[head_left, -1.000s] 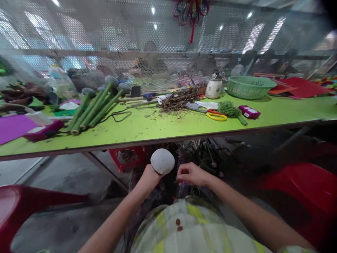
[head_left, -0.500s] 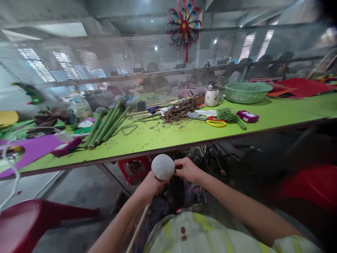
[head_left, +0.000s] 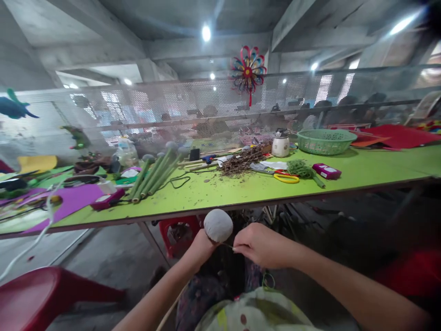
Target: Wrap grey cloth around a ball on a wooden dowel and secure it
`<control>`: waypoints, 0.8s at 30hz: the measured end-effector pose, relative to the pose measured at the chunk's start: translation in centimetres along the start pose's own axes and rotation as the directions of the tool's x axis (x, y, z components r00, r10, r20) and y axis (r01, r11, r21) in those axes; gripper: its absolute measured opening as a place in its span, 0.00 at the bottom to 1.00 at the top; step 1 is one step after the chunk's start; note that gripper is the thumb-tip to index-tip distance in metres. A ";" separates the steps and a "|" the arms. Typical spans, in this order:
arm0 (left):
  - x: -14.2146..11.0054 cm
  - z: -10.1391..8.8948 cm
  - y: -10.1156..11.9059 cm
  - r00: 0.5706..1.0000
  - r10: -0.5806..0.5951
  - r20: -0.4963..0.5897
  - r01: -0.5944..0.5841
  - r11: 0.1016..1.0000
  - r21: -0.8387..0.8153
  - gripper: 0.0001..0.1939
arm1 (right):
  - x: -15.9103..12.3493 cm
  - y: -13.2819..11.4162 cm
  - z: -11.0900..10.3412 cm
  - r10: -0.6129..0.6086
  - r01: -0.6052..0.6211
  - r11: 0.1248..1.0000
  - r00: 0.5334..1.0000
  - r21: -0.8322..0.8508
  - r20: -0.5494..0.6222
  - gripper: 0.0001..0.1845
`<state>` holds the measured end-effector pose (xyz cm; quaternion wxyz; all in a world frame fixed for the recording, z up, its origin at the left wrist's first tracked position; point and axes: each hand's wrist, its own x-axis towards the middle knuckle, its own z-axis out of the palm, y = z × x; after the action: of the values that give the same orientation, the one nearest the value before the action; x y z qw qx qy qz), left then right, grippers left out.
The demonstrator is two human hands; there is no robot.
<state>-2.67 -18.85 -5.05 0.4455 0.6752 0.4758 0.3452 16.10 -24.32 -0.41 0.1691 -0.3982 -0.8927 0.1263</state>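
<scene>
Just below the table edge, my left hand (head_left: 202,248) is closed beneath a pale grey rounded head (head_left: 218,225), which looks cloth-covered. A light wooden stick (head_left: 168,316) runs down from it toward my lap, partly hidden by my forearm. My right hand (head_left: 257,244) is closed in a pinch to the right of the head, apart from it. A thin string (head_left: 226,246) stretches from under the head to those fingertips. My left fingers are mostly hidden behind the head.
On the green table (head_left: 220,195) lie green stems with grey heads (head_left: 156,174), a heap of dry twigs (head_left: 244,161), scissors (head_left: 285,177), green string (head_left: 299,168) and a purple box (head_left: 326,171). A green basket (head_left: 325,141) stands behind. Red stools (head_left: 31,294) flank me.
My right hand has drawn away from the head, to the right and down, with the string stretched out between. My left hand still grips under the head. The camera view has tilted up.
</scene>
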 end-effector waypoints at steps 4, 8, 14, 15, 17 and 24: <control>-0.6 -0.1 0.3 0.993 0.022 0.115 -0.009 0.994 -0.112 0.20 | 0.0 -1.5 -2.6 -0.063 0.050 0.986 0.995 -0.157 -0.078 0.13; -1.2 -0.5 0.0 0.953 -0.222 0.206 0.267 0.937 -0.225 0.26 | -0.5 0.1 -3.9 0.003 -0.027 0.990 0.984 -0.135 -0.180 0.12; -1.3 -0.8 0.3 0.931 -0.226 0.286 0.293 0.931 -0.217 0.24 | -2.2 2.2 -4.7 0.170 -0.174 0.985 0.969 -0.009 -0.179 0.13; -0.9 -0.8 0.4 0.928 -0.253 0.274 0.298 0.945 -0.134 0.24 | -2.4 1.9 -4.6 0.165 -0.168 0.986 0.973 -0.005 -0.163 0.13; -0.1 -0.9 0.5 0.948 -0.245 0.202 0.241 0.970 0.042 0.23 | -2.6 0.7 -4.1 0.118 -0.122 0.992 0.987 -0.026 -0.108 0.13; 1.6 -0.9 1.2 0.994 -0.007 0.112 -0.085 0.610 0.788 0.11 | 0.0 -3.4 -2.8 -0.136 0.125 0.967 0.990 -0.220 -0.033 0.14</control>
<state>-2.55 -17.28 -3.53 0.1185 0.8296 0.5406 0.0741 14.90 -26.30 3.35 0.1536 -0.3575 -0.9212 0.0067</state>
